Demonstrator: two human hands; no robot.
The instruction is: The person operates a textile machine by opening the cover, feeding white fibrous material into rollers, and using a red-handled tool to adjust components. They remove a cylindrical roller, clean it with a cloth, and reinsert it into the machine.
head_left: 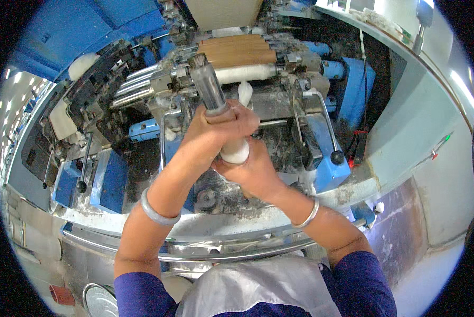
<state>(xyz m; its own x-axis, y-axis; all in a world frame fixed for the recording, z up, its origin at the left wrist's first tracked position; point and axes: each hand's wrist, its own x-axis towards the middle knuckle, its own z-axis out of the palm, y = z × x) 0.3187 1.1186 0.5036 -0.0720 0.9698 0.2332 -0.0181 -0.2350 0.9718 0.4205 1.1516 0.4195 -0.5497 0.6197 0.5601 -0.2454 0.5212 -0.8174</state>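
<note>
A steel-ended roller [209, 87] stands tilted in front of me, its dark tip pointing away and to the left. My left hand [223, 126] is closed round its middle, just below the shiny metal part. Lower down, my right hand [252, 168] curls round the near end, where white fibre [236, 152] shows between thumb and palm. Its fingertips are partly hidden beneath. Behind my left hand, a white fibre tuft [245, 94] hangs from the machine's white fibre-covered roller [247, 74].
Brown rollers [242, 50] lie across the machine at the back. Black-knobbed levers stand on the right [336, 157] and left [81, 186]. A curved metal rail [237, 257] runs between me and the machine. A grey panel [432, 105] rises at the right.
</note>
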